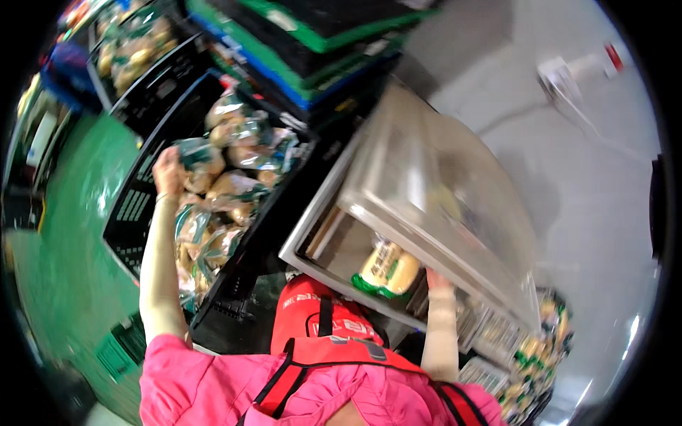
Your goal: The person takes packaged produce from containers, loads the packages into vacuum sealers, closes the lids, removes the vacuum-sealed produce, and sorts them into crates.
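My left hand (168,172) reaches to the left side of a black crate (131,206). Its fingers are closed on a clear bag of round tan produce with a green label (202,160), which looks like potatoes. Several similar bags (227,188) fill the crate. My right hand (437,279) is inside a pale bin (327,266), at the edge of its raised translucent lid (426,177); its fingers are mostly hidden. Just left of that hand, two clear packs of pale yellow produce with green ends (387,270) lie in the bin.
Green and black crates (305,57) are stacked beyond the potato crate. More bagged produce stands in a crate (135,53) at the far left. Bagged goods (529,362) sit low at the right. A white device with a cable (561,78) lies on the grey floor (597,192).
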A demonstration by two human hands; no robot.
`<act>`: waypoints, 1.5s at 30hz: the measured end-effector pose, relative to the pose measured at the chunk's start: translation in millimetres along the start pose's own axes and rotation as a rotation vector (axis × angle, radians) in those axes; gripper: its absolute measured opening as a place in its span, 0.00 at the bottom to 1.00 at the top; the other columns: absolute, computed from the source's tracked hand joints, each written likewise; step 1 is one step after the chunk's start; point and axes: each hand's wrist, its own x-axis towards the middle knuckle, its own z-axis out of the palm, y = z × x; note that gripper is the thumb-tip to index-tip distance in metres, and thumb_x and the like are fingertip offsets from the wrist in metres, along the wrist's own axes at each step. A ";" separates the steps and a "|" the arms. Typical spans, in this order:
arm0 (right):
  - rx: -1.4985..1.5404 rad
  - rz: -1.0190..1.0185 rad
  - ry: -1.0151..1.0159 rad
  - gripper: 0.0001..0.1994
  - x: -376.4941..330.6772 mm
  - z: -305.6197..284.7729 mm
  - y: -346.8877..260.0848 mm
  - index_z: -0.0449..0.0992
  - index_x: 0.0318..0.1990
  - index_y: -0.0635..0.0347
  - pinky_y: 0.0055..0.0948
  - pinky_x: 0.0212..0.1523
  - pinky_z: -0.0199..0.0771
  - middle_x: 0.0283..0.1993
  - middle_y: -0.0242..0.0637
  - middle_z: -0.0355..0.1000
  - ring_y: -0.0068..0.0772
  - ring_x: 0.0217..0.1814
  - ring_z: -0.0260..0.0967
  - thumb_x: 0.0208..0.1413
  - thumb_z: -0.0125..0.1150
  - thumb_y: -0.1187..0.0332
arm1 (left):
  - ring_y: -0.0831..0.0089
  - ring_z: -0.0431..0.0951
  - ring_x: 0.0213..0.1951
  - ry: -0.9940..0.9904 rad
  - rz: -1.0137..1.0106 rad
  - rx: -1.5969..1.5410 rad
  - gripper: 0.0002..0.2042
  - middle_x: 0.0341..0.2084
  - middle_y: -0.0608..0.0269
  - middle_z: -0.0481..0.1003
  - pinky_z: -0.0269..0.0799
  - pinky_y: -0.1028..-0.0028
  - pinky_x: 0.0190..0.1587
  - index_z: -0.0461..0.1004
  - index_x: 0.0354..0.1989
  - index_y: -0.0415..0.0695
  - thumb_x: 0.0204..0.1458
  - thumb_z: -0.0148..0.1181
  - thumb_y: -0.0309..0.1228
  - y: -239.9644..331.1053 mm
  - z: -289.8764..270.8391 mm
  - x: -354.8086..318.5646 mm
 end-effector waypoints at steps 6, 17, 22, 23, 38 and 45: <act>0.066 -0.250 -0.060 0.20 -27.9 35.9 -40.5 0.63 0.52 0.57 0.29 0.48 0.68 0.48 0.35 0.66 0.30 0.49 0.65 0.51 0.55 0.76 | 0.84 0.69 0.33 0.037 0.205 -0.255 0.11 0.32 0.69 0.72 0.65 0.83 0.37 0.70 0.41 0.39 0.58 0.48 0.34 120.1 -43.0 -39.8; 0.030 -0.041 0.019 0.10 -169.9 4.7 -150.6 0.69 0.37 0.61 0.18 0.38 0.66 0.33 0.29 0.68 0.18 0.36 0.66 0.45 0.59 0.79 | 0.75 0.72 0.30 -0.348 -0.459 -0.897 0.10 0.28 0.62 0.73 0.70 0.76 0.35 0.70 0.32 0.38 0.56 0.46 0.31 256.3 33.8 -158.0; 0.060 -0.118 0.291 0.10 -242.2 -55.7 -173.8 0.67 0.35 0.59 0.16 0.36 0.62 0.31 0.27 0.66 0.16 0.34 0.63 0.44 0.58 0.79 | 0.82 0.67 0.23 -0.378 -0.535 -0.936 0.11 0.28 0.66 0.72 0.66 0.84 0.26 0.69 0.39 0.40 0.59 0.45 0.35 285.8 117.5 -226.9; 0.044 -0.141 0.353 0.10 -257.6 -70.7 -176.0 0.67 0.35 0.60 0.15 0.37 0.62 0.31 0.27 0.66 0.16 0.34 0.63 0.44 0.58 0.79 | 0.85 0.64 0.21 -0.329 -0.512 -0.933 0.12 0.27 0.69 0.71 0.61 0.87 0.21 0.69 0.44 0.40 0.58 0.47 0.34 293.2 139.7 -240.6; 0.084 -0.583 1.102 0.12 -423.0 -343.7 -151.5 0.67 0.40 0.64 0.21 0.41 0.66 0.35 0.33 0.71 0.23 0.37 0.68 0.46 0.56 0.78 | 0.58 0.74 0.41 -0.333 0.164 -0.414 0.17 0.44 0.47 0.72 0.71 0.64 0.41 0.70 0.48 0.35 0.55 0.51 0.34 256.2 358.5 -305.7; -0.134 -0.818 1.387 0.10 -464.2 -525.5 -203.6 0.72 0.38 0.63 0.21 0.34 0.65 0.32 0.31 0.71 0.21 0.31 0.67 0.45 0.57 0.78 | 0.63 0.75 0.39 -0.231 0.451 0.230 0.21 0.42 0.52 0.74 0.73 0.68 0.41 0.74 0.45 0.41 0.52 0.55 0.45 213.9 408.5 -291.8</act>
